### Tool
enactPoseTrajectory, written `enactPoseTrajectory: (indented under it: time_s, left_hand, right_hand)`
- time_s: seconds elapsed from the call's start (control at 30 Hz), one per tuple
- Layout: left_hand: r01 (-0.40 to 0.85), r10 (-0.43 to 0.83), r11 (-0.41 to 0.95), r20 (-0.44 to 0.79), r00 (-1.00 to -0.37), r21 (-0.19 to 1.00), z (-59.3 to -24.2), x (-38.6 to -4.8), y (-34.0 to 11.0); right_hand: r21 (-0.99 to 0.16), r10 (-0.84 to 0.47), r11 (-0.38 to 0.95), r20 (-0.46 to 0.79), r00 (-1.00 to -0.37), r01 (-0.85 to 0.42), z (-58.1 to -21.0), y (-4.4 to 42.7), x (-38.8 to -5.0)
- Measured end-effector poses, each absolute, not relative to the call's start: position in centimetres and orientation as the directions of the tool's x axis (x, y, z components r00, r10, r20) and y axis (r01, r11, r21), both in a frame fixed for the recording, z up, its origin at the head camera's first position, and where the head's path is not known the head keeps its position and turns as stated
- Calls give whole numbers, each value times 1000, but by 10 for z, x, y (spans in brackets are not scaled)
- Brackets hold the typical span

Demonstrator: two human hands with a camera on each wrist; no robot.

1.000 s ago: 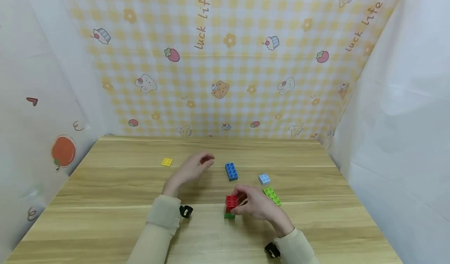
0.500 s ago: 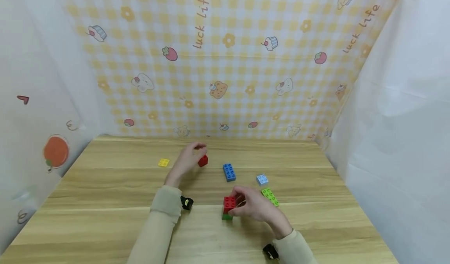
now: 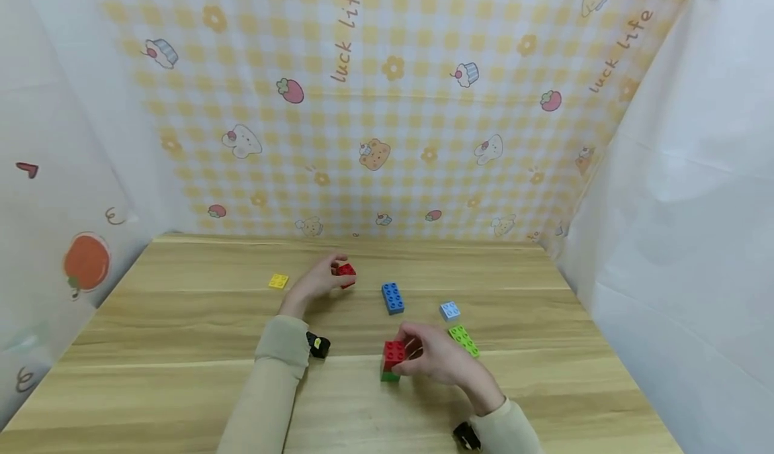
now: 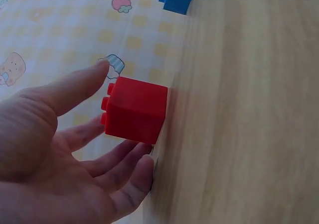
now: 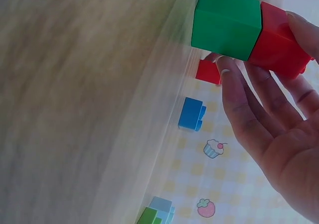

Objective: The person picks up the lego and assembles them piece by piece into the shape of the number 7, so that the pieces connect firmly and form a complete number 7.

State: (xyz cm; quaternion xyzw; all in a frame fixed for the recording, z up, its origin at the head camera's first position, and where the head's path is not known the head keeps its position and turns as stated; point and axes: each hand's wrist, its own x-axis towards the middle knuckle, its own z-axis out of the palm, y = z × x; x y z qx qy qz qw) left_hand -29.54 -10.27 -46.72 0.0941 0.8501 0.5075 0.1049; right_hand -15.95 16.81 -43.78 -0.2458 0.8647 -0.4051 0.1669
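Observation:
A red brick [image 3: 347,275] lies on the table near the back, with my left hand [image 3: 316,281] around it. In the left wrist view the thumb of the left hand [image 4: 75,149] stands off the red brick [image 4: 134,109], and the fingers curve beneath and behind it; contact is unclear. My right hand [image 3: 437,354] holds a stack at the front middle, a red brick [image 3: 394,353] on a green brick [image 3: 390,376]. The right wrist view shows the thumb of the right hand [image 5: 284,129] on the red brick [image 5: 280,40], beside the green brick [image 5: 227,22].
Between the hands and further back lies a blue brick [image 3: 392,298]. A light blue brick [image 3: 450,311] and a lime green brick [image 3: 463,341] lie right of it. A flat yellow brick [image 3: 278,281] is at the left. Patterned cloth [image 3: 375,105] hangs behind the wooden table [image 3: 151,346].
My left hand has moved back and slightly left, then lowered around the red brick, which it had hidden at first. The right hand stays at the stack. The head view has shifted slightly.

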Motion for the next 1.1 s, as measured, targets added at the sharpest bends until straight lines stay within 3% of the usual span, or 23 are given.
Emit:
enactPoseTrajectory:
  time_s: [0.67,1.1]
  left_hand:
    - [-23,156,477,-111,-981,879,-470,-283,-100]
    - [68,216,484,-44,-975,872,-458,-257,-101]
  right_hand:
    - [-784,-553,557,-104,-827,-274,-438,167,-158]
    - [-782,-551,557,-96,-829,-279,-438,168,-158]
